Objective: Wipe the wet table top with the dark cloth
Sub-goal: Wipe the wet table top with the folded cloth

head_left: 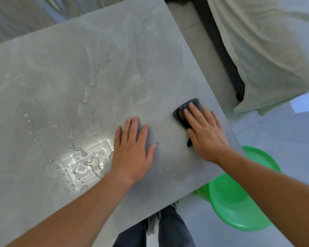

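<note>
The 2 bare forearms reach in from the bottom edge over the grey stone-look counter [100, 72], which fills most of the view. A round green plastic basin [239, 202] sits on the floor below the counter's right edge. The left hand [132, 150] lies flat on the counter, fingers spread, holding nothing. The right hand [205, 132] presses flat on the dark cloth [181, 114] near the right edge, its grip open. Clear water puddles [89, 161] lie left of the left hand.
</note>
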Motion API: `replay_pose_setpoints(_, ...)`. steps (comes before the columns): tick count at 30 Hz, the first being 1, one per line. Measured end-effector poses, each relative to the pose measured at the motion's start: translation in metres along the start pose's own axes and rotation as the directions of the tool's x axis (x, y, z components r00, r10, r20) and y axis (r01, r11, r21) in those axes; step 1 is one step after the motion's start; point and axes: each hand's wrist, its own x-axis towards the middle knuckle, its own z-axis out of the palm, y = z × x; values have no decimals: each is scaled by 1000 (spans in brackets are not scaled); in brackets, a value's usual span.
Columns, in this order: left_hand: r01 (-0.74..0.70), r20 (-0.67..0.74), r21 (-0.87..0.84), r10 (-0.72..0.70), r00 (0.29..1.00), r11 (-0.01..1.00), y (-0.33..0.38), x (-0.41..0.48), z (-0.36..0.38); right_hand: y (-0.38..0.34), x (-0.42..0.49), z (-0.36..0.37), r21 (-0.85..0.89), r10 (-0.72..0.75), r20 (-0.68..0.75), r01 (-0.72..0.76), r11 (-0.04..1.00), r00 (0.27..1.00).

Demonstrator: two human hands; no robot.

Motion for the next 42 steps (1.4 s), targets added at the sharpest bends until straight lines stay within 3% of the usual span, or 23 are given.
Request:
replay_pose_setpoints(4, 12, -28, -5, -12, 1000, 1000, 1, 2, 2, 13, 55, -21, 116, 243, -96, -231, 966, 965)
replay_pose_setpoints(9, 18, -22, 7, -18, 1000, 1000, -1, -2, 4, 1, -18, 5, 65, 122, -66, -117, 991, 990)
replay_pose_setpoints(13, 33, -16, 4, -33, 999, 999, 7, 1, -5, 17, -49, 9, 30, 41, 39, -42, 999, 998)
replay_pose_setpoints(19, -29, -32, 64, 31, 999, 998, 22, -9, 2, 23, 32, -17, 107, 139, -68, -132, 985, 988)
replay_pose_setpoints(23, -47, -11, 89, 48, 999, 995, 42, -29, 14, 25, -23, 5, 79, 101, -97, -94, 992, 990)
replay_pose_setpoints(26, -23, -11, 86, 24, 1000, 996, 52, -38, 21, 39, -79, 22, 44, 48, -43, -46, 998, 998)
replay_pose_setpoints(29, 7, -8, 78, -7, 1000, 997, 54, -39, 25, 58, -68, 17, 19, -26, -55, 27, 999, 998)
replay_pose_setpoints(34, -18, -9, 71, 19, 1000, 997, 51, -36, 26, 30, -72, 28, 138, 242, -145, -222, 965, 959)
replay_pose_setpoints(39, 15, -37, 39, -13, 999, 999, 37, -52, 23, -17, -125, 55, 39, -116, -98, 121, 992, 988)
replay_pose_setpoints(41, 81, -45, 39, -79, 996, 996, 28, -59, 22, -14, -106, 51, 21, -168, -107, 171, 985, 980)
replay_pose_setpoints(42, 117, -47, 39, -115, 992, 992, 21, -64, 22, -14, -92, 47, 29, -127, -134, 132, 991, 983)
